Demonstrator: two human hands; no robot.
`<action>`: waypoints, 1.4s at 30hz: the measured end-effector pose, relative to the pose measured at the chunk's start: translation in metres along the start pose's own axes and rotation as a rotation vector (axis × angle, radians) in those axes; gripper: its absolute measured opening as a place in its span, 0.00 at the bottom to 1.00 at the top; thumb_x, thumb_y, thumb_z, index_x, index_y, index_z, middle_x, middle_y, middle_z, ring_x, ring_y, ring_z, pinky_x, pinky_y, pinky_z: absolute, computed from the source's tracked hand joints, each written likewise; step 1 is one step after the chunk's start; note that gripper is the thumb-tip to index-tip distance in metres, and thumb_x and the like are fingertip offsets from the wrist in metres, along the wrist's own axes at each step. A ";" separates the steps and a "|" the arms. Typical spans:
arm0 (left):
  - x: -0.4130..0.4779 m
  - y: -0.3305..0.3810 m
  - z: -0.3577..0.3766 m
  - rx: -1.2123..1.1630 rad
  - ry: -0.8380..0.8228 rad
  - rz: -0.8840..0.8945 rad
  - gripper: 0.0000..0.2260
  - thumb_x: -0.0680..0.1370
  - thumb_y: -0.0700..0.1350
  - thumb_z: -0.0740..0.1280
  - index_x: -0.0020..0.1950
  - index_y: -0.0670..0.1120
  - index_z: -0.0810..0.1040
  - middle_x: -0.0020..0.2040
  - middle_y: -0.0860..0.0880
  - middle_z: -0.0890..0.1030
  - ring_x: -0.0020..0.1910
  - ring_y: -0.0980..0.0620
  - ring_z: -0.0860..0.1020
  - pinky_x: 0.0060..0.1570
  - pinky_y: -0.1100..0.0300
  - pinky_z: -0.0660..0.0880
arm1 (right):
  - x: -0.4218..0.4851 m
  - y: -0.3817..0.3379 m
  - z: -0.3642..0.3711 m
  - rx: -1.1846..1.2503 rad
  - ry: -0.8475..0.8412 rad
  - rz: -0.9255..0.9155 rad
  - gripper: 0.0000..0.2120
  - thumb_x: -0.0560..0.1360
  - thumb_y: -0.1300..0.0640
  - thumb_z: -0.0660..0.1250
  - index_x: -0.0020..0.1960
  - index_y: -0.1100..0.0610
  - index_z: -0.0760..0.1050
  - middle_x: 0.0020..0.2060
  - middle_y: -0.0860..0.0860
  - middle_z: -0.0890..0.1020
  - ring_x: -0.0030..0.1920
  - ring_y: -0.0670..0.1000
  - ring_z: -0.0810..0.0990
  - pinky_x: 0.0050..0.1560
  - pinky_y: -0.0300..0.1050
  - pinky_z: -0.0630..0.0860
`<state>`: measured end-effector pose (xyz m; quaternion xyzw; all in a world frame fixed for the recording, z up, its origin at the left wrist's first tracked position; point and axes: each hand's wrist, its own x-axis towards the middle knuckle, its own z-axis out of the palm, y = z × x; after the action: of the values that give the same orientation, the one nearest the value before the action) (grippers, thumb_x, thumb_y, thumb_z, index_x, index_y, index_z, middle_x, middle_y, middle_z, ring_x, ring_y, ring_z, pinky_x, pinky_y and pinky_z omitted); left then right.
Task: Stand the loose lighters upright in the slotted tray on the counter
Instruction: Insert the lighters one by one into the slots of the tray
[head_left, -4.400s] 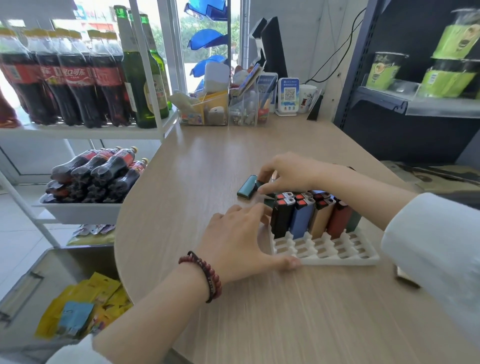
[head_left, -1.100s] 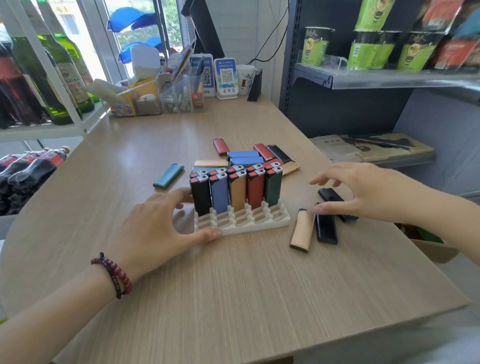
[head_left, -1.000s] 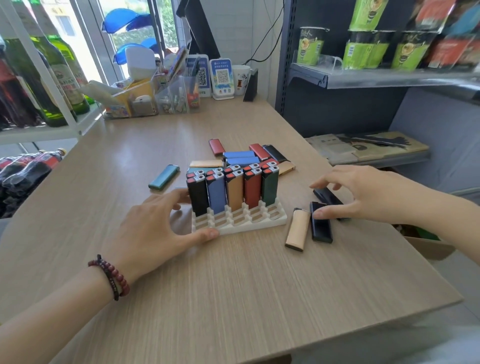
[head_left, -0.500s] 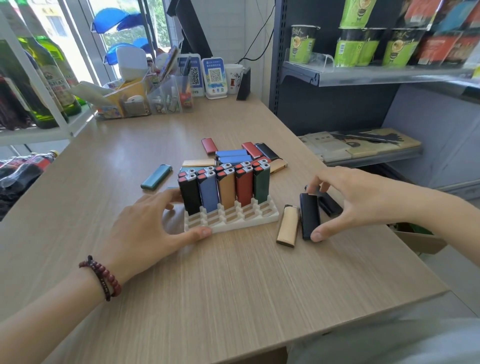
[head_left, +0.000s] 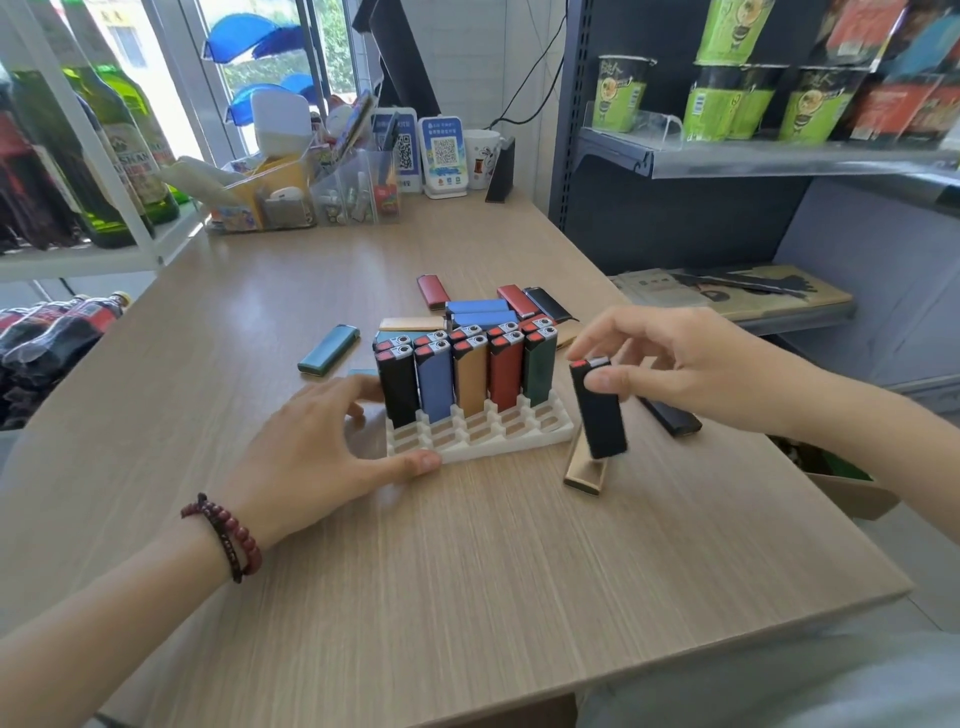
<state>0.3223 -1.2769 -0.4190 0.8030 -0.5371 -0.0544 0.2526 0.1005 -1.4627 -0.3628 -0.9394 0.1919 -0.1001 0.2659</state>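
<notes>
while ten upright lighters (head_left: 470, 384) fill two rows of five at the back of the slotted tray (head_left: 498, 448), its two front rows of slots lie open. one teal lighter (head_left: 328, 349) lies flat to the left, one tan lighter (head_left: 584, 470) off the tray's right front corner, one loose black lighter (head_left: 675, 418) beneath the right hand (head_left: 691, 364); several more lie behind. bare counter (head_left: 467, 571) runs from the tray to the near edge. the right hand's thumb and fingers pinch the held black lighter (head_left: 602, 421) near its top, nearly upright, just right of the tray. the left hand (head_left: 311, 447) is spread, thumb against the tray's front left corner.

Pinching a black lighter (head_left: 600, 415) near its top in the right hand (head_left: 691, 374), holding it nearly upright just right of the white slotted tray (head_left: 498, 444). Resting the left hand (head_left: 322, 447) against the tray's near-left corner.
</notes>
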 end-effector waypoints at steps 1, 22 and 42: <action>0.000 0.000 0.000 -0.005 -0.006 -0.006 0.29 0.59 0.70 0.65 0.56 0.62 0.65 0.46 0.67 0.67 0.44 0.70 0.67 0.38 0.73 0.60 | 0.004 -0.006 0.001 0.002 0.023 -0.032 0.10 0.73 0.49 0.64 0.55 0.43 0.73 0.44 0.35 0.76 0.45 0.36 0.77 0.41 0.28 0.73; -0.004 -0.013 -0.005 0.039 -0.008 0.065 0.29 0.58 0.73 0.65 0.54 0.63 0.66 0.46 0.69 0.67 0.48 0.64 0.68 0.43 0.68 0.63 | 0.050 -0.081 0.037 -0.258 0.122 -0.299 0.10 0.74 0.46 0.66 0.55 0.45 0.75 0.49 0.40 0.76 0.44 0.34 0.71 0.44 0.24 0.65; -0.001 -0.020 -0.004 0.042 -0.080 0.052 0.30 0.60 0.73 0.64 0.57 0.64 0.61 0.48 0.69 0.65 0.51 0.64 0.68 0.45 0.66 0.64 | 0.064 -0.073 0.056 -0.217 0.171 -0.365 0.10 0.72 0.49 0.69 0.53 0.47 0.78 0.48 0.45 0.79 0.47 0.46 0.76 0.47 0.50 0.76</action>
<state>0.3406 -1.2686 -0.4249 0.7911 -0.5684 -0.0688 0.2152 0.1968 -1.4060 -0.3648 -0.9698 0.0501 -0.2045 0.1235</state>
